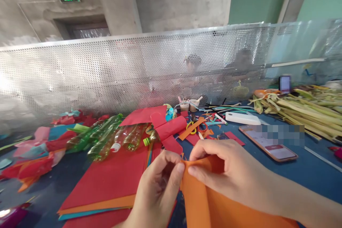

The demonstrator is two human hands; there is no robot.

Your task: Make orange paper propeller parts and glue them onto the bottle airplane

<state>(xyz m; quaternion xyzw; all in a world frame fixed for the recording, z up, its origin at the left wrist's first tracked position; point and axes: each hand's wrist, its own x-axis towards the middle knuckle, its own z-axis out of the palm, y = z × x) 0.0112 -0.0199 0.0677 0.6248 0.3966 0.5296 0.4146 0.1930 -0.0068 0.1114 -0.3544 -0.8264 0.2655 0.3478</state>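
An orange sheet (235, 208) with a folded strip along its left side is held up at the lower middle right. My left hand (162, 185) pinches the sheet's top left corner between thumb and forefinger. Close beside it, my right hand (224, 169) grips the top edge, its thumb in front and its fingers behind. The two hands nearly touch. Below and to the left lies a stack of red sheets (107, 181), with orange and blue sheets showing under the top one.
Plastic bottles (104, 139), a red paper roll (171, 128), yellow-handled scissors (191, 127) and scraps lie behind the hands. On the right are a phone (268, 142), a white device (242, 118) and long stalks (307, 110). A perforated screen (133, 71) stands behind.
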